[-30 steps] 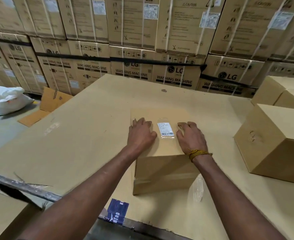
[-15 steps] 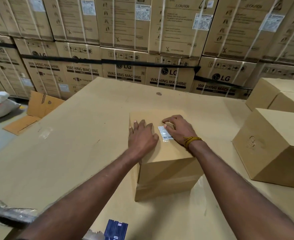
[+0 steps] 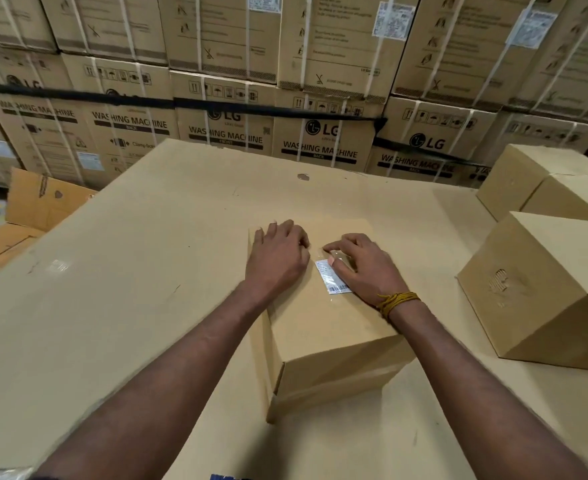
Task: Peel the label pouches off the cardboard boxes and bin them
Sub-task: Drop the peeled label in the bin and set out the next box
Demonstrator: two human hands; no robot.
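While the left hand (image 3: 278,258) lies flat with fingers spread on the top of the box (image 3: 323,327), the right hand (image 3: 365,268) curls its fingertips onto the far edge of the pouch (image 3: 332,277), seemingly pinching the film at its 12 o'clock end, though the grip itself is partly hidden. That pouch sits on the box top between the two hands, a clear sleeve with a white barcode slip inside. It should be light, thin and limp, stuck down by adhesive; it will likely stretch or tear if yanked, so a lifted corner is the place to take hold, pulling low and slowly while the other hand steadies the box. Closed and plain, the box stands near the middle of the desk (image 3: 129,306), a broad cardboard-covered surface. Two more boxes (image 3: 542,289) wait at 3 o'clock. Strapped washing-machine cartons (image 3: 223,133) wall the room from 10 to 2 o'clock, and a flattened carton (image 3: 32,216) lies on the floor at 9 o'clock. No bin shows.
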